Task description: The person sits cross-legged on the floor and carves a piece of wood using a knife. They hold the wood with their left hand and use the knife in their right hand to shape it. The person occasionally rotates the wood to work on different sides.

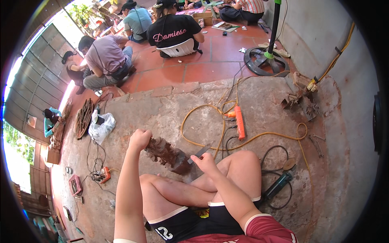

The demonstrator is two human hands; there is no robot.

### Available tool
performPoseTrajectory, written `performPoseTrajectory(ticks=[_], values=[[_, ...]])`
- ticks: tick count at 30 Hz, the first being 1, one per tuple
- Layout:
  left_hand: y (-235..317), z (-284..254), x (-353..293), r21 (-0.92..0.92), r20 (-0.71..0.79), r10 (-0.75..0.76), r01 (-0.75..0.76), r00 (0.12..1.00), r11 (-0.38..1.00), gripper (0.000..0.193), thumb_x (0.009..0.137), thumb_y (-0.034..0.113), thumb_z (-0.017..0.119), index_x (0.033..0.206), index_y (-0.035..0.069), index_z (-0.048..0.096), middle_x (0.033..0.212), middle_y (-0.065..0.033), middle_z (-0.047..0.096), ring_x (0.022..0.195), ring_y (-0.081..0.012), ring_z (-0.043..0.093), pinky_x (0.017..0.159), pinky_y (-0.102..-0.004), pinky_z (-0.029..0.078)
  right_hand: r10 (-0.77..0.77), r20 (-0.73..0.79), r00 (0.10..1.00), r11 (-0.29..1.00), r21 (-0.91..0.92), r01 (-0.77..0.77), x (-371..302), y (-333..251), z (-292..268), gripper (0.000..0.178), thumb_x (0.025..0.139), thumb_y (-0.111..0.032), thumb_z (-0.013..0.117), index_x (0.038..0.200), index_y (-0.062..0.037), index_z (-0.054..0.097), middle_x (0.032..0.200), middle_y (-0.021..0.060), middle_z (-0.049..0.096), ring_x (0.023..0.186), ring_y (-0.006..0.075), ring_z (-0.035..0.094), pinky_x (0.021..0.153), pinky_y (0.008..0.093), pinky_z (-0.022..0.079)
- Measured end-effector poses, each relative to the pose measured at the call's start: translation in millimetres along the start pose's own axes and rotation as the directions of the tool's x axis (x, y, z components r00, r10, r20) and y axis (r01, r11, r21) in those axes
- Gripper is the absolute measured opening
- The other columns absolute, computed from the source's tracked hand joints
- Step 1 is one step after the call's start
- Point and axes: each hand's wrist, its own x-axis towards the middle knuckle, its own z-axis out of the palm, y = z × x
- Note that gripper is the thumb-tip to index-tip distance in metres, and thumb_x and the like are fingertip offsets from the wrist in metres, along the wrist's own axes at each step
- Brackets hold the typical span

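My left hand point(139, 139) is closed around the far left end of a carved dark brown piece point(165, 154), which looks like wood with deep, knobbly relief. The carving slants down to the right in front of my crossed legs, its lower end near the floor. In my right hand point(205, 163) is a thin flat grey strip point(197, 154), pinched between thumb and fingers beside the carving's lower right end. Whether the strip is a file or an abrasive sheet is too small to tell, and I cannot tell if it touches the carving.
An orange power strip point(240, 123) with a looping yellow cord point(184, 125) lies ahead. A teal power tool point(278, 184) rests by my right knee. Left stand a white plastic bag point(102, 128) and a pile of brown sticks point(84, 118). Several people sit beyond, near a fan base point(259, 65).
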Motion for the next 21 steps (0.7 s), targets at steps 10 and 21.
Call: performPoseTrajectory(ticks=[10,21], values=[[-18,9,9,0.222,0.081,0.051,-0.068,0.995,0.973,0.046,0.086,0.034,0.041,0.1,0.001,0.07,0.107,-0.0307,0.064,0.107,-0.0454,0.06,0.093,-0.0475,0.046,-0.061,-0.055,0.997,0.998,0.003,0.061,6,14,2,0.043,0.079,-0.035,0.079,0.072,0.0054,0.068,0.066,0.0185,0.067,0.063,0.0249,0.068,0.06,0.0377,0.051],[-24,8,-51,-0.132,0.036,0.066,-0.061,0.997,0.989,0.041,0.086,0.031,0.041,0.089,0.0,0.067,0.094,-0.0277,0.066,0.094,-0.0413,0.062,0.085,-0.0458,0.046,-0.015,0.149,0.989,0.885,0.462,-0.056,-18,-30,25,0.025,0.087,-0.022,0.076,0.08,0.0019,0.073,0.07,-0.0022,0.066,0.061,0.0031,0.053,0.052,0.0237,0.041]])
